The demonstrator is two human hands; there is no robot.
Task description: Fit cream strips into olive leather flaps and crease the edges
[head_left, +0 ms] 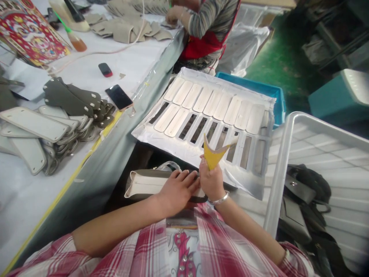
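Observation:
On my lap lies a dark grey bag (pixel 188 197) with a cream panel (pixel 148 184) along its upward side. My left hand (pixel 175 194) rests flat on it, fingers stretched out across the panel. Close beside, my right hand (pixel 211 182) is closed around a yellow curved piece (pixel 213 157), whose two points stick up above the fist. Its exact kind is unclear. Just beyond both hands is a white-covered slotted board (pixel 184 142) bearing several cream oblong panels (pixel 211 100); some slots show through.
Left, a white table (pixel 95 86) carries stacked grey strap-shaped pieces (pixel 34 123) and a phone (pixel 118 97). Right, a white bin (pixel 288 130) holds dark bags (pixel 302 192). Behind the board are a blue crate (pixel 259 90) and a co-worker's striped sleeve (pixel 206 21).

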